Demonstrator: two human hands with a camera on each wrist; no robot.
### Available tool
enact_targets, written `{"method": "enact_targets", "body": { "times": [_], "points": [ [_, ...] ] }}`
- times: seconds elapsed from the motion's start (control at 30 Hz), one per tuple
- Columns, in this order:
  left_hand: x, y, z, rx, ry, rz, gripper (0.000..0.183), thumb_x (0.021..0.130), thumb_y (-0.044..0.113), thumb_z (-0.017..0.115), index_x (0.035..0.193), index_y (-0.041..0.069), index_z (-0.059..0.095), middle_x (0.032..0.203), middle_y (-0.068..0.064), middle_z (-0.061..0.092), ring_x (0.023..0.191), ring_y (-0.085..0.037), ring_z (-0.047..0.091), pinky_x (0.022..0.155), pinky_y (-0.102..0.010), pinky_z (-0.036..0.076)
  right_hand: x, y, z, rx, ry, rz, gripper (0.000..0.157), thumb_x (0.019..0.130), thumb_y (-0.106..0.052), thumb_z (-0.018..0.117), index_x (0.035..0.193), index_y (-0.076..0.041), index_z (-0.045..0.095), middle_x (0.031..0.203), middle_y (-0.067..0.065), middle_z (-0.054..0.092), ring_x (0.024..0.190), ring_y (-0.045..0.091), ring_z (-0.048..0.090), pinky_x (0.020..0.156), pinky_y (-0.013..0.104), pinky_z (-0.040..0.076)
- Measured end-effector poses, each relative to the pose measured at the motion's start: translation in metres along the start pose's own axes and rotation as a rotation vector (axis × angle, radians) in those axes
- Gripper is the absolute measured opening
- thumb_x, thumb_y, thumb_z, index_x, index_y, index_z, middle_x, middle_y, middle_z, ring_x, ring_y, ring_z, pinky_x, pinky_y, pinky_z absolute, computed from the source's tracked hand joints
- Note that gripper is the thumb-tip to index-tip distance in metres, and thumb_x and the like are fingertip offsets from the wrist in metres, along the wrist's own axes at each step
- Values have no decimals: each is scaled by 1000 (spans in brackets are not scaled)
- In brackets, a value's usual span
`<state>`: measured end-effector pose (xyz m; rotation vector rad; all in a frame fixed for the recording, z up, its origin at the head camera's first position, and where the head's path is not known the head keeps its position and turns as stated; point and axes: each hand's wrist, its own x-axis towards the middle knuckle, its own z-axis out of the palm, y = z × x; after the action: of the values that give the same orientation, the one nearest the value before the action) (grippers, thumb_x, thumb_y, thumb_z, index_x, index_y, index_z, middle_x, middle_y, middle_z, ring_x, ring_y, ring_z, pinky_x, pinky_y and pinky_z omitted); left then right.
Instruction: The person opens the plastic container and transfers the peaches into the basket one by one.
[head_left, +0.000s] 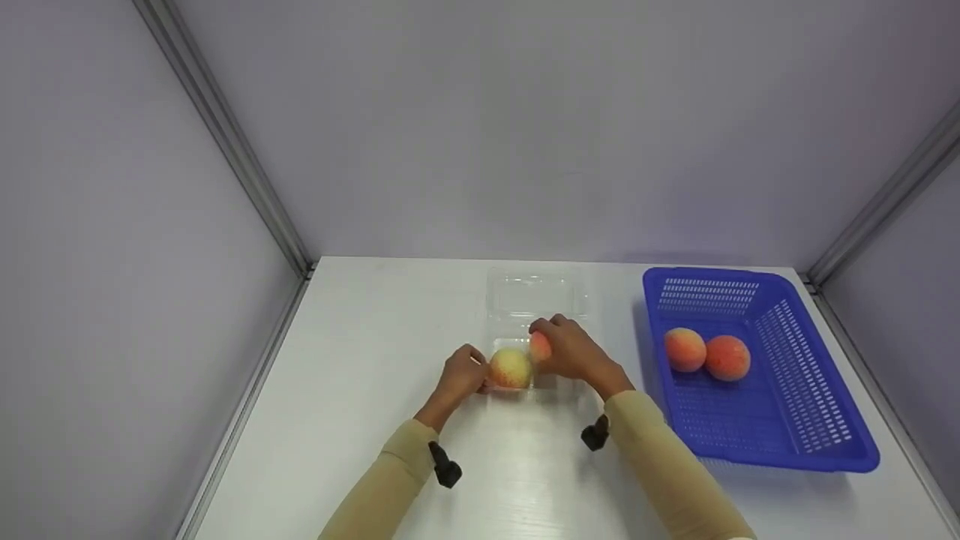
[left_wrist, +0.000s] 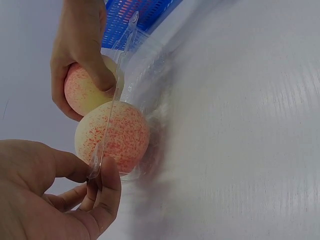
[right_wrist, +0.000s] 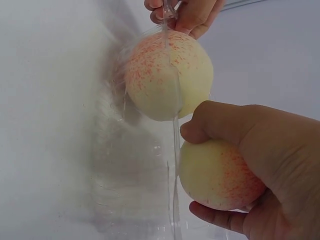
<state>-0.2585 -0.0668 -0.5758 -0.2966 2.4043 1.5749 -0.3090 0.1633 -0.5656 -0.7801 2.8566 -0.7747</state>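
A clear plastic clamshell box lies on the table with its lid folded back toward the wall. One yellow and red peach sits in the near part of the box, at its left side. My left hand pinches the box's rim beside that peach, thumb and fingers on the plastic edge. A second peach is gripped by my right hand, at rim height just right of the first one. In the left wrist view the two peaches look close together; whether they touch, I cannot tell.
To the right stands a blue perforated basket holding an orange-red peach and a redder peach side by side. A grey wall rises behind the white table, with metal-framed panels at both sides.
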Motion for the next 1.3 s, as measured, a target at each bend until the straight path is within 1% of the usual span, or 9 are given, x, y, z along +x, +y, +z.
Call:
{"method": "enact_targets", "body": {
  "times": [0.17,0.4,0.6,0.8,1.03,1.17,1.3],
  "points": [
    [1,-1,0,3,-7,-8,8,100,4,57,107,1,57,87,-8,61,68,-14,66,71,-34,65,1,-4,-4,5,4,-8,63,75,-11,87,134,-8,65,125,19,64,114,38,63,100,55,56],
    [0,-2,-1,-5,-6,18,9,96,4,60,104,2,57,84,-8,64,66,-13,65,72,-36,66,0,-8,-8,2,48,-60,60,73,-8,85,130,-7,67,118,18,65,106,37,64,93,55,57],
    [0,-1,-1,1,-1,6,8,97,4,59,104,2,57,85,-7,61,66,-13,65,71,-36,66,0,-10,-13,-9,38,-39,60,75,-13,85,131,-10,67,119,16,65,107,35,63,94,53,56],
    [1,-1,0,-13,2,3,7,95,3,58,102,2,57,83,-7,62,65,-13,67,68,-33,66,1,-11,-16,4,26,-11,60,75,-15,83,133,-10,67,122,15,65,109,34,62,95,53,56],
    [0,-1,0,-19,-1,2,8,96,2,57,103,0,57,85,-8,62,65,-13,67,69,-33,66,0,-12,-20,-1,30,-8,59,76,-16,86,132,-13,67,122,13,66,109,33,63,98,54,57],
    [1,-1,1,-30,0,9,7,96,1,57,103,0,57,84,-8,63,64,-13,68,68,-33,66,-2,-14,-24,1,44,-24,57,75,-16,86,130,-15,68,121,12,66,108,31,63,97,53,58],
    [2,-2,0,-19,-3,20,7,97,1,55,104,0,57,81,-10,65,64,-13,68,66,-31,64,-3,-15,-27,-10,73,-81,57,74,-13,85,128,-12,68,116,14,67,104,32,64,94,52,58]
  ]
}}
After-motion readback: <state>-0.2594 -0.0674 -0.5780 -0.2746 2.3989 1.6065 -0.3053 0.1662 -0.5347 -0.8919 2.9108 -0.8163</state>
